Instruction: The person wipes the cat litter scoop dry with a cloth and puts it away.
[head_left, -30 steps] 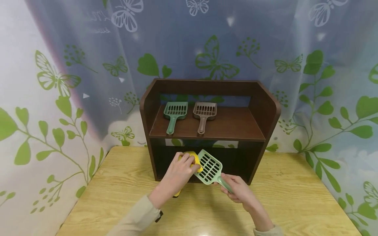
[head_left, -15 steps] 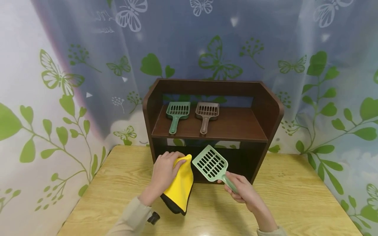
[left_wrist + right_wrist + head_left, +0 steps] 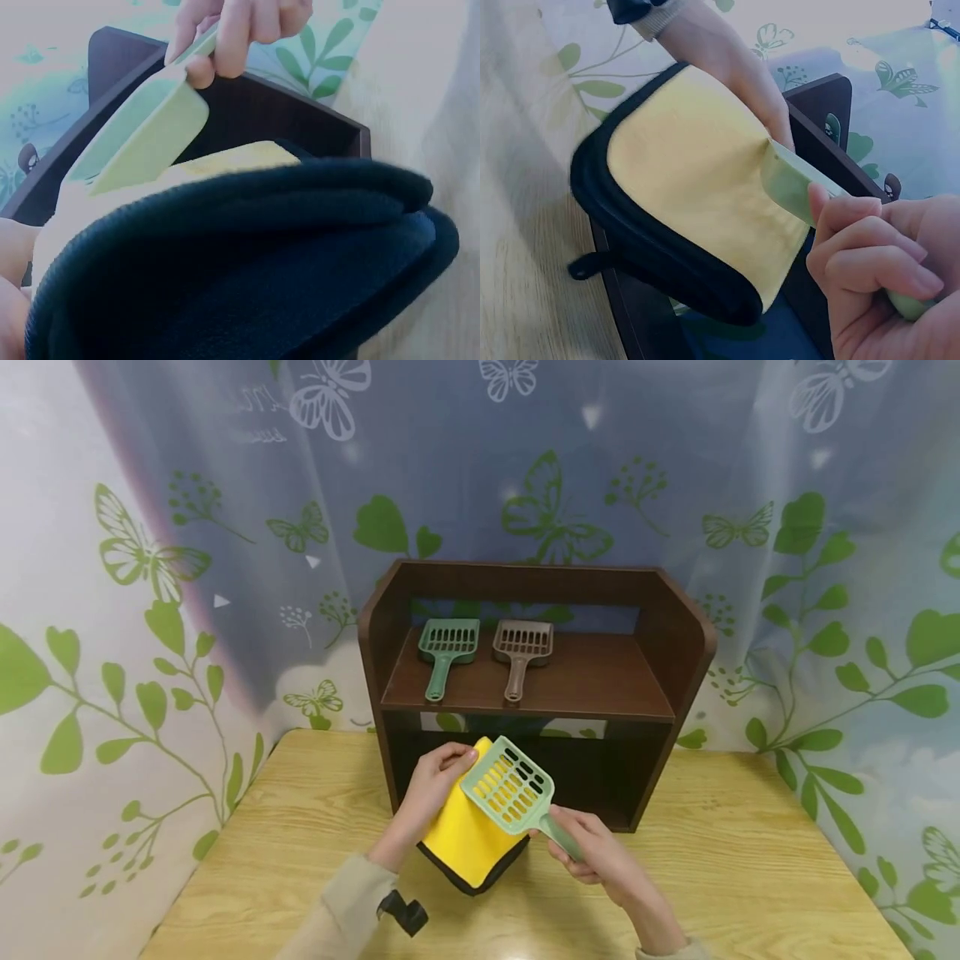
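My right hand point(image 3: 592, 852) grips the handle of a light green slotted litter scoop point(image 3: 510, 787), held up in front of the shelf. Yellow shows through many of its slots, from a yellow cloth with a black edge point(image 3: 468, 843) behind it. My left hand point(image 3: 435, 785) pinches that cloth by its top corner, and the rest hangs down in a fold. In the right wrist view the scoop's edge point(image 3: 791, 180) meets the yellow face of the cloth point(image 3: 690, 165). The dark underside of the cloth point(image 3: 247, 270) fills much of the left wrist view.
A dark brown two-tier shelf point(image 3: 607, 681) stands at the back of the wooden table point(image 3: 300, 827). On its upper tier lie a darker green scoop point(image 3: 447, 647) and a brown scoop point(image 3: 521, 647). A patterned curtain point(image 3: 585, 502) hangs behind.
The cloth was bunched against the scoop, then drawn left and hung apart from it. Now my left hand has brought it back right, behind the scoop, which has shifted slightly left.
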Available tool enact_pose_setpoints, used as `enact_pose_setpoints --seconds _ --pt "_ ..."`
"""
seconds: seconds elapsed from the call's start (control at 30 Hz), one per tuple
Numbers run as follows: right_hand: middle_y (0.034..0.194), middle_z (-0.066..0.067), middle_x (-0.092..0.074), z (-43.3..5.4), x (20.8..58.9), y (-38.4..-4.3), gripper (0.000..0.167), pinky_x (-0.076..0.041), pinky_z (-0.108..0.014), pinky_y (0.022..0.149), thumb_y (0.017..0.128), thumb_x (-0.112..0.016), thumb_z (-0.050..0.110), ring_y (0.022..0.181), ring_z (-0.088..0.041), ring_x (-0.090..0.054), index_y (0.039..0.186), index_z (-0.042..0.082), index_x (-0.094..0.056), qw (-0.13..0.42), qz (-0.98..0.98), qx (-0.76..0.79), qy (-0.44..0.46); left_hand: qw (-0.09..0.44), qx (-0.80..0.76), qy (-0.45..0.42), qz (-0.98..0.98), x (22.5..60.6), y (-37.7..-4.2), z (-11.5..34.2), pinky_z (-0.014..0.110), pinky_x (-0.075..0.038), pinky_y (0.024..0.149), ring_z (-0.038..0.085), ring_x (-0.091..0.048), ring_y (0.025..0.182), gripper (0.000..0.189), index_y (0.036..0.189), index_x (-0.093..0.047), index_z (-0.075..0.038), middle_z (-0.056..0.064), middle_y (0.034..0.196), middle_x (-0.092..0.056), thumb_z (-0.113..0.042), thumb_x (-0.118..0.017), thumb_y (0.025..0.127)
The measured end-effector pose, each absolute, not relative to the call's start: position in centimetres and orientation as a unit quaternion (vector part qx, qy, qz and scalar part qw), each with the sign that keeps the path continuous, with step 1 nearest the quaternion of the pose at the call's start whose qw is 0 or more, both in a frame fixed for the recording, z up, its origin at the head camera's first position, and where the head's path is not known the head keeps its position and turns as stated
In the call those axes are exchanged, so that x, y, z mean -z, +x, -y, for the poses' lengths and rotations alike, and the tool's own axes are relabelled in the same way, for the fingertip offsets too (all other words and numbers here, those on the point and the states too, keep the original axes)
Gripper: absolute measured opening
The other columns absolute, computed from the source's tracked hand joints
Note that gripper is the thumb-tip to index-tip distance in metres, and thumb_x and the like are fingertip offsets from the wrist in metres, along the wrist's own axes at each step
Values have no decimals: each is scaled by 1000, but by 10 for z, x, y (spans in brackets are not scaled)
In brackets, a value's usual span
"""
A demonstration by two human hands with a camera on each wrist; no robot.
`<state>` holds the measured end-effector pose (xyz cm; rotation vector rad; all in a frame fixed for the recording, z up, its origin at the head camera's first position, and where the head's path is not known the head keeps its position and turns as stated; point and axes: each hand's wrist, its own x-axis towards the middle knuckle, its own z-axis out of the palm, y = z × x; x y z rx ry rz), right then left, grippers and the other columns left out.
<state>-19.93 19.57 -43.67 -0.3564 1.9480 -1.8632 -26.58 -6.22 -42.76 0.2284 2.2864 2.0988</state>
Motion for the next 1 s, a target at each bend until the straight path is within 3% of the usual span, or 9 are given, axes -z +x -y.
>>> enact_pose_setpoints --seconds 0.3,0.63,1.0 --pt "66 4 -46 -191 438 -197 54 -23 -16 39 109 -41 44 42 -1 -25 118 -4 -64 230 -710 651 -139 -1 -676 97 -730 416 -276 57 25 -53 64 14 -66 70 35 120 -67 -1 10 96 -73 -30 -64 101" --pt "65 5 -46 -199 433 -196 56 -24 -16 39 109 -42 45 40 -1 -25 115 -6 -64 178 -707 677 -96 -18 -665 101 -739 425 -263 57 24 -52 64 15 -65 72 28 116 -70 -6 10 97 -73 -29 -64 101" --pt "68 4 -49 -198 434 -199 59 -25 -16 40 109 -41 44 42 -1 -28 125 -10 -60 208 -709 664 -111 -29 -663 88 -743 424 -260 59 24 -51 60 16 -63 67 29 115 -70 -5 10 91 -71 -30 -65 101"
